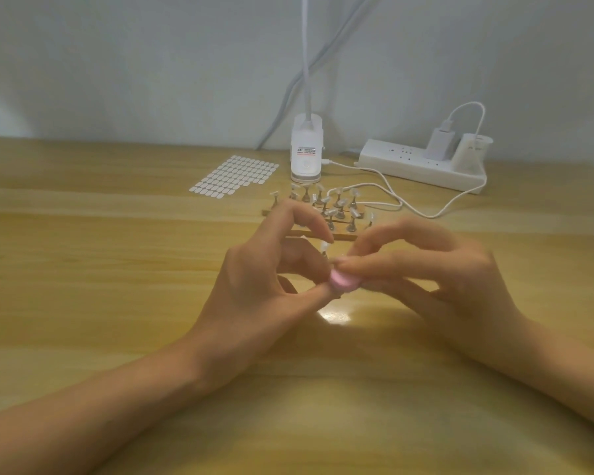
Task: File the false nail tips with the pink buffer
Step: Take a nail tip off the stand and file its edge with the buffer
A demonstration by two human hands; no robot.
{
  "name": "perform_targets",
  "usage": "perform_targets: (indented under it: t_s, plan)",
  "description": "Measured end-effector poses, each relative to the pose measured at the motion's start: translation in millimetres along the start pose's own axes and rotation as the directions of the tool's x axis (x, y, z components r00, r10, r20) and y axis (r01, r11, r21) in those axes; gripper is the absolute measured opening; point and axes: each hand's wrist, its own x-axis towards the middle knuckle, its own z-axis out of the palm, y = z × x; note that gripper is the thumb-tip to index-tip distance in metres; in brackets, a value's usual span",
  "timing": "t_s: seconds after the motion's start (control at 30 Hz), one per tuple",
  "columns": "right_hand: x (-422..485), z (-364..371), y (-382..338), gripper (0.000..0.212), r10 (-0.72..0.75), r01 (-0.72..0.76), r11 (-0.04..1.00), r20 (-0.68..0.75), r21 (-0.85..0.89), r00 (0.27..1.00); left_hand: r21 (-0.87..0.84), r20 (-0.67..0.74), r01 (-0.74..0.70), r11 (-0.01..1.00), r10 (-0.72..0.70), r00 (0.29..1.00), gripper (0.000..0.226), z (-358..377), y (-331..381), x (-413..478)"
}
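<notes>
My left hand [264,286] pinches a small metal stand with a clear false nail tip [324,247] on top, held between forefinger and thumb just above the wooden table. My right hand [436,269] grips the pink buffer [447,282], whose rounded end lies against the stand and my left thumb. Behind both hands, several more nail tips stand on metal holders [336,207] set on thin wooden strips. Part of that group is hidden by my fingers.
A sheet of white adhesive tabs [234,174] lies at the back left. A white clip lamp base [306,152] stands behind the holders, its cable [384,186] running to a white power strip [422,162] with a plugged charger at the back right.
</notes>
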Motion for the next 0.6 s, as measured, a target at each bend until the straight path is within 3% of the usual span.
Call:
perform_targets:
  t_s: [0.6]
  plan:
    - [0.4, -1.5, -1.5, 0.020, 0.016, -0.016, 1.000, -0.013, 0.008, 1.000, -0.052, 0.007, 0.039, 0.998, -0.038, 0.999, 0.039, -0.3, -1.4, -0.1]
